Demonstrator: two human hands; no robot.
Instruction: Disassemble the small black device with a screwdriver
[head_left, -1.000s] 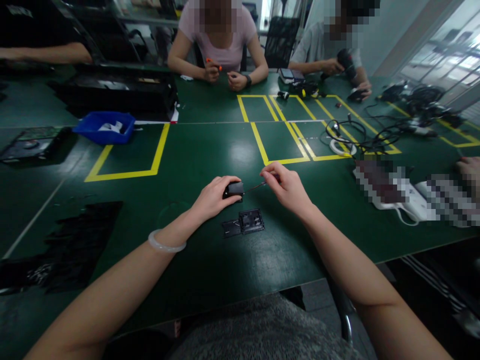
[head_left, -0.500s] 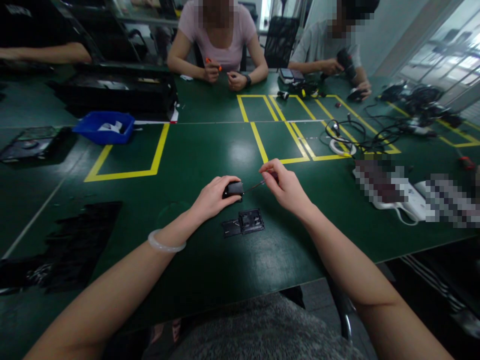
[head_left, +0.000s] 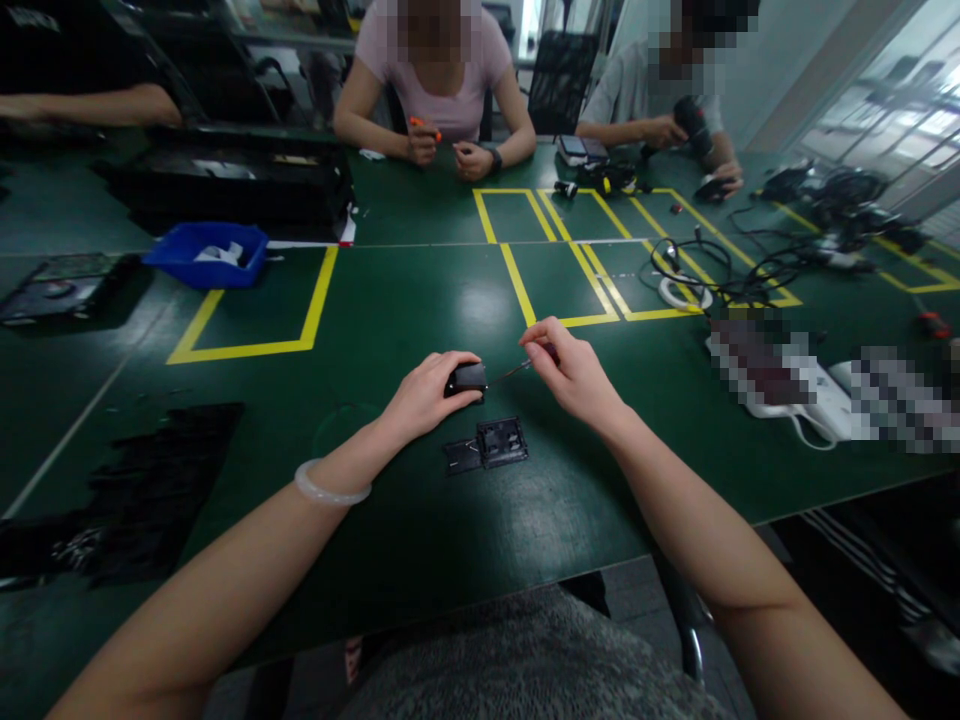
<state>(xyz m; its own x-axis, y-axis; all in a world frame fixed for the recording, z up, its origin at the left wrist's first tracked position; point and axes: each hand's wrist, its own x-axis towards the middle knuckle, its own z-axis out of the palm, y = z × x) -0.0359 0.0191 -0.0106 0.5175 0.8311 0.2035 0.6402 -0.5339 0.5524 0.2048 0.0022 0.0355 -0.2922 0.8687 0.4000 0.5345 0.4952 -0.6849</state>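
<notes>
My left hand (head_left: 429, 396) is closed around a small black box-shaped device (head_left: 469, 378), steadying it on the green table. In my right hand (head_left: 574, 372) is a thin screwdriver (head_left: 517, 370), its handle mostly covered by my fingers. The shaft points left, and its tip meets or nearly meets the device's right side; I cannot tell whether it sits in a screw. Just in front of the device, nearer to me, lies an opened black plastic casing (head_left: 502, 443) with a flat flap to its left.
A blue bin (head_left: 169, 258) with white scraps stands at the left, beyond stacked black parts (head_left: 169, 480). Tangled cables (head_left: 720, 270) and a white power strip (head_left: 821, 400) lie to the right. Across the table, one person holds an orange tool (head_left: 426, 128); another holds a dark power tool (head_left: 691, 127).
</notes>
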